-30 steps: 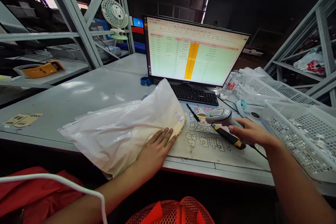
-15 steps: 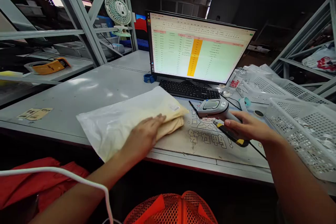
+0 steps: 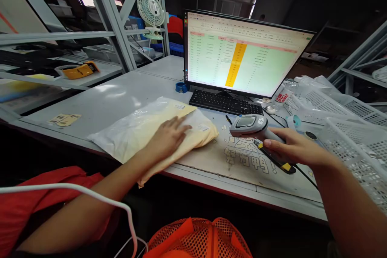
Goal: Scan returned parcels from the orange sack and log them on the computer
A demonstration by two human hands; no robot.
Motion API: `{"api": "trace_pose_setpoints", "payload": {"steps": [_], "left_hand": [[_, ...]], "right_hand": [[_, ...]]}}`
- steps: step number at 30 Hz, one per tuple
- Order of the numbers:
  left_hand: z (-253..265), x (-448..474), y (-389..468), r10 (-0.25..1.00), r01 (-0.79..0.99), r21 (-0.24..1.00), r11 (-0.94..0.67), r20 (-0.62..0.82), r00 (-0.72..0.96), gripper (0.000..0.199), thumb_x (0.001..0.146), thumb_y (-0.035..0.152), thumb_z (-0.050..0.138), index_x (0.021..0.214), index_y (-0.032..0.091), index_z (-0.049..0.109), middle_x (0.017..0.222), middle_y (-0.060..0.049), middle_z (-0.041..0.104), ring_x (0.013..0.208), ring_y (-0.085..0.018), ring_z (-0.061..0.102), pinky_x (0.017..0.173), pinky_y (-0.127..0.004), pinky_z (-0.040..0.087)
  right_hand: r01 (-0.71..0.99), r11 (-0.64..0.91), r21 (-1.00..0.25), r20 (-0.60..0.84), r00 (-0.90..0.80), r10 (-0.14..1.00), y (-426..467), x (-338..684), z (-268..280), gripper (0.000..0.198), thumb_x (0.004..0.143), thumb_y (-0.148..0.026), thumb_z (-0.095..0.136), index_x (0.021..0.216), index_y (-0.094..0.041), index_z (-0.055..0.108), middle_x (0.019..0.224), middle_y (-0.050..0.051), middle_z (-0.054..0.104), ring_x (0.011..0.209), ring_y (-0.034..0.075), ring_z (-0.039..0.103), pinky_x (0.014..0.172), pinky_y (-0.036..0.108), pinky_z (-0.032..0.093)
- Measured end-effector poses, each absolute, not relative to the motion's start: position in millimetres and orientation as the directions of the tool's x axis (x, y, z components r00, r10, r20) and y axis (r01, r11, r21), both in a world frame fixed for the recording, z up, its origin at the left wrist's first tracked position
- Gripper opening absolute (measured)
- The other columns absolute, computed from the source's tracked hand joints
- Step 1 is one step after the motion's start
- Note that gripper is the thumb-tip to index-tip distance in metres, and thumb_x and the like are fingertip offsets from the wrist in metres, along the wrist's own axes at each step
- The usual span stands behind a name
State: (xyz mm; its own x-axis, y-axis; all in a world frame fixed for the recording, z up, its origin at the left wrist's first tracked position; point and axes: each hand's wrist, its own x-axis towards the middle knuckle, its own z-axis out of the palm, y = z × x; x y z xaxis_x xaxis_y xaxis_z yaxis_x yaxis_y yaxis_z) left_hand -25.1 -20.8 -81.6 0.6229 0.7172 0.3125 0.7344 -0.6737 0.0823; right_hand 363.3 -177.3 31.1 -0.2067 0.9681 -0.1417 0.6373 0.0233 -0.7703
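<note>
My left hand (image 3: 167,137) lies flat with its fingers stretched out on a pale yellow plastic bag package (image 3: 199,139) that has a small printed label near its right end. Beneath it and further left is a second clear-and-yellow plastic bag (image 3: 130,127), with a label near its top edge. Part of the upper package hangs over the table's front edge. My right hand (image 3: 290,145) is wrapped round the handle of a grey barcode scanner (image 3: 250,125), its head pointing left above the table mat. A black-and-yellow utility knife (image 3: 273,157) lies under this hand.
A monitor (image 3: 242,56) with a spreadsheet stands behind a black keyboard (image 3: 223,102). White perforated baskets (image 3: 347,145) line the right side. Blue tape (image 3: 181,87) sits left of the keyboard. A small fan (image 3: 151,10) is by the metal rack (image 3: 109,12).
The yellow package under my left hand has spread out and shifted toward me, uncovering the other bag's label behind it. My right hand still holds the scanner. The view has turned slightly left.
</note>
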Motion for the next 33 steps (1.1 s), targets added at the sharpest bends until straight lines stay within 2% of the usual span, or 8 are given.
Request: {"api": "trace_pose_setpoints", "payload": {"steps": [5, 8, 13, 18, 21, 24, 28, 33], "left_hand": [[-113.8, -7.9, -43.4, 0.550, 0.567, -0.010, -0.824, 0.227, 0.804, 0.050, 0.111, 0.022, 0.048, 0.158, 0.036, 0.058, 0.174, -0.006, 0.044, 0.163, -0.041, 0.032, 0.130, -0.070, 0.023], [-121.6, -7.5, -49.7, 0.551, 0.579, -0.047, -0.814, 0.253, 0.795, 0.054, 0.107, 0.018, 0.052, 0.159, 0.034, 0.057, 0.175, -0.009, 0.041, 0.162, -0.044, 0.034, 0.130, -0.070, 0.023], [-127.5, -7.6, -49.8, 0.537, 0.595, -0.067, -0.801, 0.356, 0.764, 0.043, 0.113, 0.028, 0.048, 0.152, 0.030, 0.063, 0.171, -0.009, 0.048, 0.158, -0.042, 0.041, 0.128, -0.067, 0.028], [-131.7, -8.5, -49.7, 0.524, 0.609, -0.070, -0.790, 0.440, 0.729, 0.039, 0.114, 0.035, 0.048, 0.148, 0.031, 0.066, 0.168, -0.007, 0.053, 0.156, -0.038, 0.046, 0.128, -0.064, 0.031], [-134.7, -12.8, -46.6, 0.553, 0.658, -0.064, -0.750, 0.485, 0.678, 0.043, 0.113, 0.042, 0.047, 0.151, 0.029, 0.064, 0.169, -0.010, 0.051, 0.157, -0.038, 0.045, 0.126, -0.068, 0.033], [-136.3, -19.8, -36.7, 0.601, 0.729, -0.039, -0.684, 0.537, 0.593, 0.051, 0.110, 0.051, 0.049, 0.152, 0.026, 0.064, 0.175, -0.013, 0.041, 0.161, -0.044, 0.036, 0.123, -0.071, 0.038], [-129.7, -33.9, -15.8, 0.731, 0.844, 0.091, -0.529, 0.555, 0.398, 0.060, 0.109, 0.053, 0.044, 0.155, 0.019, 0.063, 0.179, -0.015, 0.032, 0.165, -0.046, 0.025, 0.125, -0.063, 0.040], [-110.1, -57.8, 7.4, 0.917, 0.929, 0.215, -0.301, 0.333, 0.220, 0.071, 0.107, 0.046, 0.033, 0.165, 0.006, 0.047, 0.164, -0.022, 0.053, 0.154, -0.042, 0.046, 0.123, -0.057, 0.045]], "right_hand": [[0.568, -0.078, -0.820, -0.255, -0.239, 0.937, -175.5, 356.0, 32.4, 0.050, 0.095, -0.072, 0.068, 0.107, -0.023, 0.065, 0.074, -0.003, 0.049, 0.055, 0.010, 0.039, 0.045, 0.022, 0.028], [0.566, -0.129, -0.814, -0.326, -0.262, 0.908, -175.9, 350.7, 33.8, 0.051, 0.094, -0.071, 0.070, 0.108, -0.023, 0.062, 0.071, -0.005, 0.045, 0.053, 0.009, 0.035, 0.043, 0.021, 0.027], [0.573, -0.125, -0.810, -0.357, -0.311, 0.881, -175.4, 344.1, 32.4, 0.050, 0.097, -0.069, 0.068, 0.114, -0.022, 0.062, 0.069, -0.006, 0.044, 0.049, 0.008, 0.036, 0.041, 0.021, 0.029], [0.618, -0.113, -0.778, -0.319, -0.235, 0.918, -169.4, 346.8, 26.5, 0.055, 0.094, -0.072, 0.069, 0.120, -0.024, 0.068, 0.074, -0.003, 0.057, 0.053, 0.011, 0.044, 0.045, 0.023, 0.035], [0.772, 0.028, -0.634, -0.109, -0.125, 0.986, -159.4, 361.6, 15.2, 0.054, 0.097, -0.071, 0.063, 0.122, -0.024, 0.073, 0.102, 0.006, 0.075, 0.086, 0.024, 0.069, 0.074, 0.033, 0.056], [0.904, -0.091, -0.417, 0.044, 0.120, 0.992, -147.8, 388.4, -9.8, 0.056, 0.100, -0.066, 0.056, 0.124, -0.018, 0.074, 0.125, 0.014, 0.077, 0.115, 0.036, 0.071, 0.099, 0.044, 0.055], [0.897, -0.375, -0.235, 0.112, 0.408, 0.906, -139.2, 430.3, -57.9, 0.059, 0.104, -0.049, 0.052, 0.147, -0.010, 0.064, 0.138, 0.021, 0.073, 0.127, 0.039, 0.070, 0.101, 0.044, 0.054], [0.860, -0.501, -0.102, 0.131, 0.511, 0.850, -139.8, 460.2, -102.9, 0.066, 0.107, -0.039, 0.051, 0.162, -0.003, 0.047, 0.149, 0.025, 0.066, 0.131, 0.038, 0.068, 0.104, 0.044, 0.052]]}}
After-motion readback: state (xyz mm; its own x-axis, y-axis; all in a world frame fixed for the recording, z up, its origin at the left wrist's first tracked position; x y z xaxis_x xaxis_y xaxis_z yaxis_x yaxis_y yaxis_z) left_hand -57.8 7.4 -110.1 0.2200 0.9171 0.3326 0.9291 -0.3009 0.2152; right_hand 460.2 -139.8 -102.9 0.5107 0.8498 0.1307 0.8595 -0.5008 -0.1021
